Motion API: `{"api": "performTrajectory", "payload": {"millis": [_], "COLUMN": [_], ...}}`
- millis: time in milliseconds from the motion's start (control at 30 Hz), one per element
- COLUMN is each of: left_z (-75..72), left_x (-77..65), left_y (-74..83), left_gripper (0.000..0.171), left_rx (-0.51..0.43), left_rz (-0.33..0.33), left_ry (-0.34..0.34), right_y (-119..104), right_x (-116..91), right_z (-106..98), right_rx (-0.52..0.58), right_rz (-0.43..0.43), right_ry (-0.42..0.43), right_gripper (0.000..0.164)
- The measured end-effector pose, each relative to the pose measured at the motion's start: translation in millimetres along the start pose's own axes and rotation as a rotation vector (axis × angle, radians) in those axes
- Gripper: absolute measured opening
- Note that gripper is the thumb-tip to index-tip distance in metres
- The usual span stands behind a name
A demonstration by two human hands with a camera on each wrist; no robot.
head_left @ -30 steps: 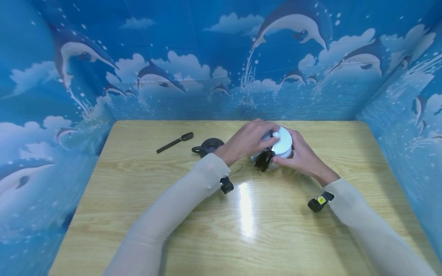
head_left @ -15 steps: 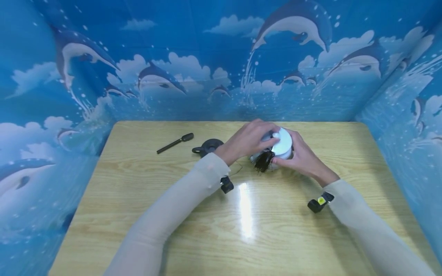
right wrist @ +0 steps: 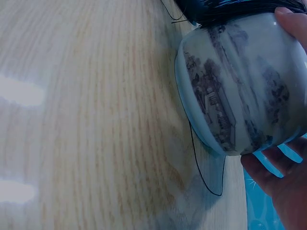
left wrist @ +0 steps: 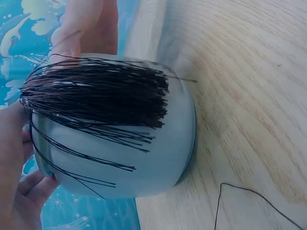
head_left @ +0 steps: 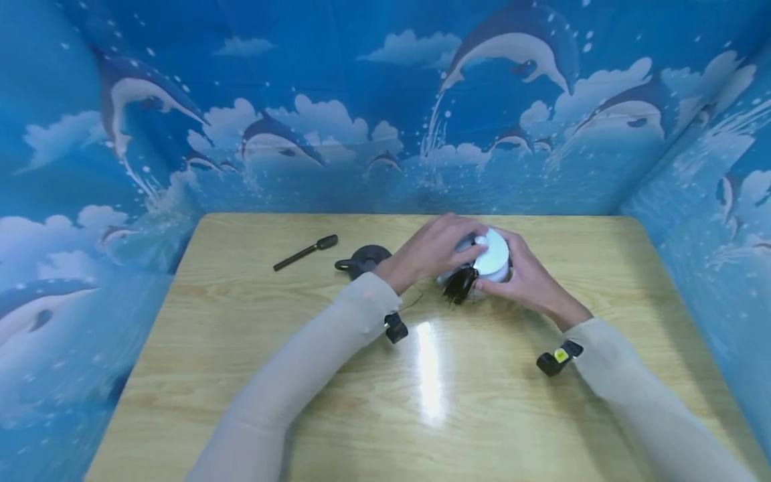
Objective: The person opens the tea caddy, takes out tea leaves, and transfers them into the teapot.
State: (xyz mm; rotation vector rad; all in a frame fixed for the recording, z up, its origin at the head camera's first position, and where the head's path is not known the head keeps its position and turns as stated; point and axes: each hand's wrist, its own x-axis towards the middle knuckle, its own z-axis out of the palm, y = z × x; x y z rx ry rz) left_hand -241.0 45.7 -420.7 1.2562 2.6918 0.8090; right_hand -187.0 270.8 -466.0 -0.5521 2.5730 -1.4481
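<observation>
A white lidded jar (head_left: 495, 266) stands near the back of the table, right of the middle. In the right wrist view, a grey landscape painting decorates the jar's side (right wrist: 244, 91). My left hand (head_left: 436, 244) comes over its top, with thumb and fingers around the knob (head_left: 480, 240) of the lid (head_left: 495, 256). My right hand (head_left: 530, 274) grips the jar from the right, thumb at the front and fingers behind. A dark tassel of thin strands (left wrist: 105, 93) hangs down the jar's front from near the lid, beside the right thumb.
Left of the jar lies a dark round piece with a loop handle (head_left: 369, 258), partly hidden by my left wrist. Farther left is a slim black tool with a wider end (head_left: 306, 252). A thin dark strand (left wrist: 249, 190) bends over the table (head_left: 325, 402). Dolphin-printed curtains (head_left: 337, 181) surround it.
The whole scene sits slightly lower in the head view. Both hands keep their hold on the jar and its lid.
</observation>
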Motion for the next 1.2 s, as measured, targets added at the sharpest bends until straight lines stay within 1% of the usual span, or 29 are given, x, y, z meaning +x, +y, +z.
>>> {"api": "performTrajectory", "payload": {"millis": [133, 267, 367, 467, 500, 600, 633, 767, 900, 1033, 1133, 1200], "left_z": [-1.7, -4.1, -3.9, -3.9, -4.4, -8.5, -10.6, -21.2, -32.6, -43.8, -53.2, -60.1], "left_x": [0.3, 2.7, 2.4, -0.4, -1.9, -7.8, -10.4, -22.9, -37.2, -53.9, -68.2, -78.6], "left_y": [0.6, -0.2, -3.4, -6.8, -7.9, -12.2, -14.5, -27.1, -46.9, -69.8, -85.3, -94.2], "left_gripper": [0.047, 0.047, 0.043, 0.042, 0.042, 0.045, 0.045, 0.043, 0.039, 0.035, 0.033, 0.033], "left_rx": [-0.013, -0.064, -0.113, -0.13, -0.127, -0.13, -0.138, -0.166, -0.145, -0.142, -0.137, -0.118], "left_rz": [-0.017, -0.037, -0.026, -0.003, 0.004, 0.015, 0.016, -0.002, -0.047, -0.114, -0.163, -0.205], "left_ry": [0.002, -0.027, -0.042, -0.052, -0.053, -0.041, -0.031, 0.011, 0.051, 0.097, 0.136, 0.159], "right_y": [0, -1, -22, -27, -27, -7, -4, 1, 3, 2, 2, 3], "right_x": [0, -2, -6, -6, -6, -2, -2, -3, -5, -7, -11, -13], "right_z": [0, 0, 0, 2, 2, 4, 4, 0, -8, -17, -24, -29], "right_rx": [-0.011, -0.034, -0.052, -0.062, -0.064, -0.059, -0.06, -0.043, -0.038, -0.014, -0.018, -0.035], "right_rz": [-0.011, 0.018, 0.068, 0.109, 0.114, 0.112, 0.105, 0.084, 0.04, -0.001, -0.005, -0.001], "right_ry": [0.015, 0.036, 0.033, 0.026, 0.024, 0.03, 0.033, 0.044, 0.077, 0.102, 0.12, 0.135], "right_gripper": [0.101, 0.103, 0.101, 0.101, 0.101, 0.104, 0.105, 0.1, 0.084, 0.07, 0.064, 0.062]}}
